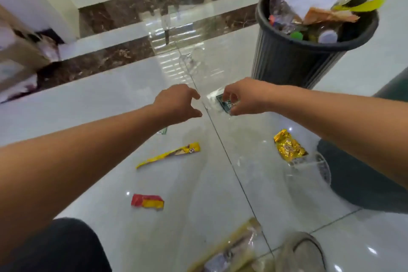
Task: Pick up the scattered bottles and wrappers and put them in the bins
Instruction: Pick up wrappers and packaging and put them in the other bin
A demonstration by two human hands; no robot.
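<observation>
A small dark green wrapper in clear plastic lies on the white tiled floor, and my right hand pinches it between thumb and fingers. My left hand hovers just left of it, fingers loosely curled, holding nothing. Loose on the floor are a long yellow wrapper, a red and yellow wrapper, a crumpled gold wrapper and a clear packet near the bottom edge. The black ribbed bin stands behind my right hand, heaped with bottles and wrappers.
A clear plastic cup lies beside the gold wrapper. My knees sit at the right and bottom left. A brown marble step runs behind the hands. Cardboard and bags pile at the far left.
</observation>
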